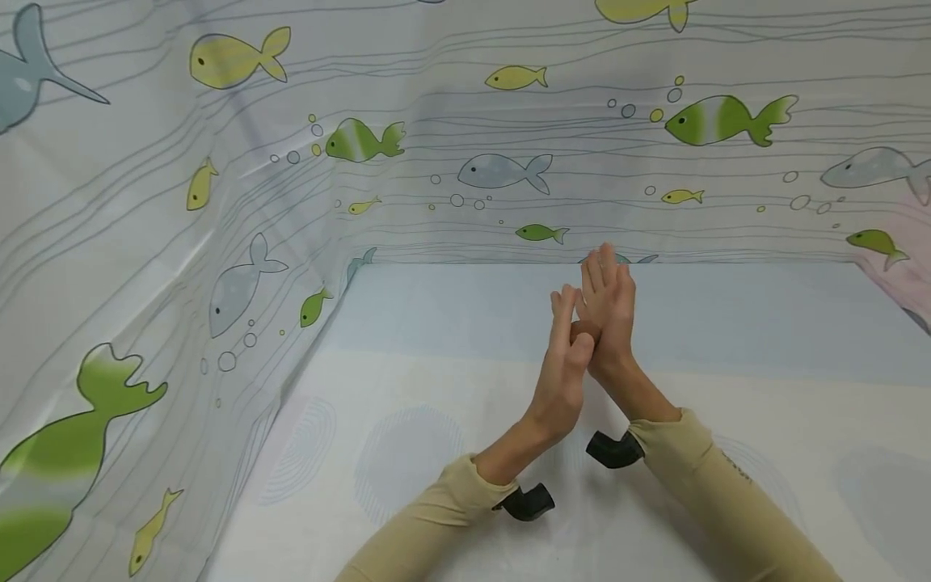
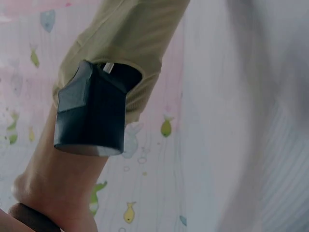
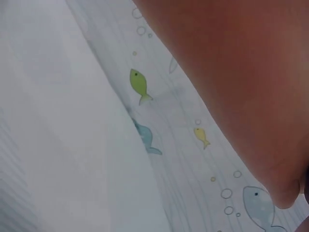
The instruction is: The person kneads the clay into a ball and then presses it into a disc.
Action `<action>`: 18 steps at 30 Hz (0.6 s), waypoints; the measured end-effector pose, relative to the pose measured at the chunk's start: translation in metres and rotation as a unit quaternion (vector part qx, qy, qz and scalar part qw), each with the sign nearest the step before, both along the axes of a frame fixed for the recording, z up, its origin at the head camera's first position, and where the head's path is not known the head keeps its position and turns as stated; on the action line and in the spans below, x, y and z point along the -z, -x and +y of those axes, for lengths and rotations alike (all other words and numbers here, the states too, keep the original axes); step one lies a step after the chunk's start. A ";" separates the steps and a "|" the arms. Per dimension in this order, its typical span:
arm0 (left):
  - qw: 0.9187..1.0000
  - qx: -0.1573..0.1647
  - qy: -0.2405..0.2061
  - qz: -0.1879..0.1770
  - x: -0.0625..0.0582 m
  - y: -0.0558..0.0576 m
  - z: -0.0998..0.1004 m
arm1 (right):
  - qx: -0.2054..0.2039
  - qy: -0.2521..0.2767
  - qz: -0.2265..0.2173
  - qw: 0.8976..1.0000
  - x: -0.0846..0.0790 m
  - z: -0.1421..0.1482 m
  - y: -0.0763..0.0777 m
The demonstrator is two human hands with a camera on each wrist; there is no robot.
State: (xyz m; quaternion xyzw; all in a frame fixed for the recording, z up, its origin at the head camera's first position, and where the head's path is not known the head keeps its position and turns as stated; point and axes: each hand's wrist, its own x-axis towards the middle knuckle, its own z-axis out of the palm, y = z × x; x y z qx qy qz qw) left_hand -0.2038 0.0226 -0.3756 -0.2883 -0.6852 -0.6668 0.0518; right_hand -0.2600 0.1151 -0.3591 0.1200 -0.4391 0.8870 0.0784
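My left hand and right hand are raised in front of me, palms facing, fingers straight and pointing up. Between the palms sits a small brown lump, rounded and mostly covered by the hands. In the left wrist view the brown lump peeks out at the lower left corner, beside the heel of the right hand. The right wrist view is largely filled by the side of a hand, with only a dark sliver at the right edge.
Black curved pieces stick out from both beige sleeves at the wrists. Below the hands lies a white and pale blue surface. Fish-printed sheets hang at the back and left.
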 end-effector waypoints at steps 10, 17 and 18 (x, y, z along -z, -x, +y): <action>0.998 -0.054 -0.027 0.006 -0.002 0.023 -0.004 | -0.017 -0.109 0.008 0.994 0.017 -0.021 -0.032; 0.993 -0.104 -0.052 0.000 -0.009 0.050 -0.016 | -0.035 -0.140 0.011 0.989 0.020 -0.033 -0.053; 0.992 -0.111 -0.054 0.001 -0.011 0.054 -0.018 | -0.038 -0.136 0.012 0.990 0.020 -0.034 -0.055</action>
